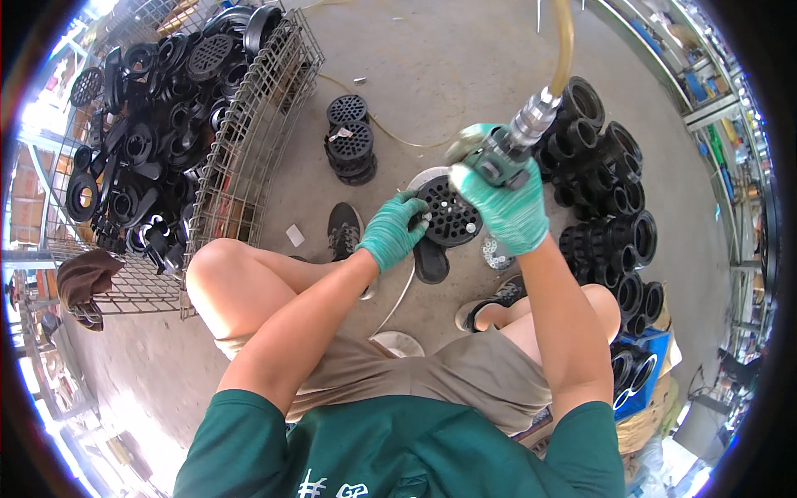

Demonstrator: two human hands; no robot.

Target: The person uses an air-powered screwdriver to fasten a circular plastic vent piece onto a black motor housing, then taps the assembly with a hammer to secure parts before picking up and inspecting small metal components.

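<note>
While the right hand (pixel 508 206) grips an air tool (pixel 500 158), the left hand (pixel 392 231), grip unclear, sits at a black disc (pixel 451 214). Likely stiff, the disc invites rim holds.

A wire cage (pixel 249 137) at left holds a heap of parts (pixel 137 141); ribbed fittings (pixel 610 241) lie on the floor (pixel 440 58) at right, a crate (pixel 658 353) behind them. Between, a perforated disc (pixel 448 217) sits centrally, a disc stack (pixel 350 143) standing ahead-left of it.

Your gloves (pixel 516 214): teal-green, paler streaks | your tool (pixel 503 158): dark; fitting (pixel 535 117): silver; hose (pixel 564 46): amber | your plate (pixel 449 219): black, round-hole pattern | your shirt (pixel 415 452): dark green | your shorts (pixel 440 372): brown-grey
</note>
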